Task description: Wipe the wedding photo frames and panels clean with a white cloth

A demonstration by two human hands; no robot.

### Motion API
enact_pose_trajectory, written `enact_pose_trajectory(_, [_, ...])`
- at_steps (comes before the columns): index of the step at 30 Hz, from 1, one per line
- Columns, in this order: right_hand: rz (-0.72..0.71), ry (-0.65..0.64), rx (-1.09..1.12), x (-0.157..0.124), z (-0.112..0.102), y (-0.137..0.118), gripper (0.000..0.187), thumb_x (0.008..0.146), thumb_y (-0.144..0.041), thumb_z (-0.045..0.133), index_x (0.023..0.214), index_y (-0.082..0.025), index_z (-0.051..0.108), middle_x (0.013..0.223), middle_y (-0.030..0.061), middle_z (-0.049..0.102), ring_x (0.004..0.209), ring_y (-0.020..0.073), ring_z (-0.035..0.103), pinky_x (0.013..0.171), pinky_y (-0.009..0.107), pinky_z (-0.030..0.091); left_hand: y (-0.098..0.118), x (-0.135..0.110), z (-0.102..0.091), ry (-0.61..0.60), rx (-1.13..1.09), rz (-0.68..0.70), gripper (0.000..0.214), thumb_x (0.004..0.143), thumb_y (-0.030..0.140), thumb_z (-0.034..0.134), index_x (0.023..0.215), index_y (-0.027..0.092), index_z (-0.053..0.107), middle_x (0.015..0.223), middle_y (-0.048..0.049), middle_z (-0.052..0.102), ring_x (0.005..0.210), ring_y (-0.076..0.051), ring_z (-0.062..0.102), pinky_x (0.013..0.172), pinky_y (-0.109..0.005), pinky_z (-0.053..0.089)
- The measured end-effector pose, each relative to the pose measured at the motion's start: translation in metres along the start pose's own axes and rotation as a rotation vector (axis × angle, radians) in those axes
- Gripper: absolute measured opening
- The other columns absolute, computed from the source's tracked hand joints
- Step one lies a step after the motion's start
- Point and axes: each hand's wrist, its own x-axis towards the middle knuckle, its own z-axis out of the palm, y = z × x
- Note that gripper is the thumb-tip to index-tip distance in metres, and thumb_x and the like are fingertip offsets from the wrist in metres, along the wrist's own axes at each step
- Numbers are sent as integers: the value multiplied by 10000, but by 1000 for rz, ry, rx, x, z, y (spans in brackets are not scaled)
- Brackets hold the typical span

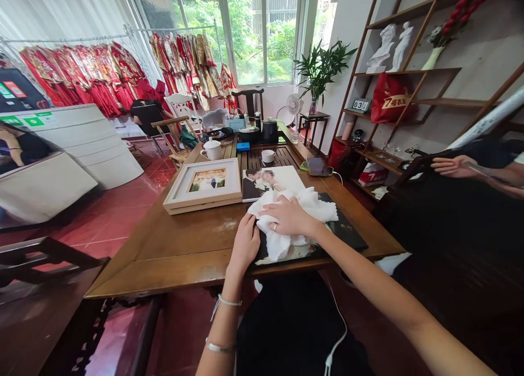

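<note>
A bunched white cloth (315,204) lies over a dark flat board (347,231) at the front edge of the wooden table. My right hand (289,218), wearing a ring, presses down on the cloth with its fingers curled into the folds. At the board's left edge is my left hand (246,239), its fingers closed along that side. The cloth and hands hide most of the board's face; a pale patch shows under the cloth. Just behind it lies a white-edged photo print (270,182) of a couple. Left of that rests a light wooden picture frame (204,185), apparently stacked on another.
Behind the frames stand a lidded white mug (212,148), a small white cup (268,156) on a slatted tea tray (282,155), and a dark kettle (269,130). A phone (317,166) with a cable sits at the right. Another person's hand (454,166) is at far right.
</note>
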Motion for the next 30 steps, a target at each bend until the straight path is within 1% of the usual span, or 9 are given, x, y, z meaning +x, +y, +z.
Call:
enact_pose_trajectory(5, [-76, -3, 11, -20, -4, -10, 492, 846, -319, 475, 1327, -299, 574, 1420, 40, 541, 1220, 374, 415, 905, 624, 382, 6, 9, -8, -19, -66, -97, 437, 952, 239, 266, 1114, 131, 656, 1333, -145, 612, 1313, -232, 504, 1132, -434, 358])
enact_pose_trajectory(7, [-145, -14, 12, -25, -7, -17, 478, 837, -301, 482, 1301, -283, 594, 1381, 51, 573, 1214, 378, 417, 910, 636, 374, 9, 14, -12, -36, -37, -120, 437, 961, 272, 272, 1098, 127, 661, 1308, -156, 628, 1283, -239, 532, 1120, -436, 370])
enact_pose_trajectory(10, [-255, -35, 47, -35, -8, -27, 479, 824, -288, 498, 1293, -291, 594, 1362, 46, 583, 1220, 381, 408, 931, 657, 351, 14, 20, -14, -70, 59, -73, 402, 951, 293, 328, 1079, 118, 666, 1263, -170, 650, 1259, -252, 550, 1105, -431, 384])
enact_pose_trajectory(14, [-350, -48, 124, -58, -6, -40, 505, 801, -316, 556, 1305, -312, 575, 1363, 38, 582, 1250, 386, 381, 964, 689, 302, 20, 19, -11, -51, 154, -59, 405, 943, 282, 354, 1137, 81, 647, 1301, -195, 622, 1278, -264, 538, 1120, -426, 376])
enact_pose_trajectory(18, [-322, -44, 150, -89, -1, -41, 591, 789, -296, 580, 1376, -301, 511, 1452, 49, 508, 1304, 392, 346, 990, 690, 273, 16, 10, -4, -16, 179, -53, 431, 954, 269, 339, 1226, 68, 607, 1373, -195, 573, 1326, -265, 499, 1143, -440, 362])
enact_pose_trajectory(21, [-244, -32, 156, -110, 0, -28, 595, 769, -250, 590, 1358, -316, 532, 1473, 28, 488, 1324, 379, 350, 1003, 664, 279, 9, 3, 0, 21, 192, 5, 421, 942, 253, 386, 1276, 79, 574, 1411, -190, 540, 1361, -266, 460, 1156, -447, 353])
enact_pose_trajectory(24, [-120, 7, 161, -123, -1, -5, 583, 758, -210, 587, 1329, -327, 566, 1449, 14, 516, 1302, 348, 399, 1000, 607, 326, 4, 0, 2, 28, 194, 39, 419, 934, 237, 413, 1296, 82, 557, 1423, -193, 526, 1372, -265, 447, 1164, -454, 344])
enact_pose_trajectory(27, [7, 82, 142, -125, 0, 24, 527, 795, -207, 549, 1308, -321, 595, 1400, 21, 565, 1266, 326, 447, 975, 551, 377, 2, 0, 2, 20, 189, 41, 421, 936, 240, 418, 1301, 78, 552, 1427, -194, 522, 1370, -266, 449, 1164, -464, 344])
enact_pose_trajectory(30, [92, 167, 108, -117, 3, 56, 454, 851, -243, 503, 1286, -305, 618, 1357, 31, 602, 1213, 309, 494, 962, 524, 394, 1, 0, 1, 30, 168, 40, 414, 937, 248, 427, 1297, 91, 558, 1425, -182, 529, 1367, -260, 455, 1163, -465, 346])
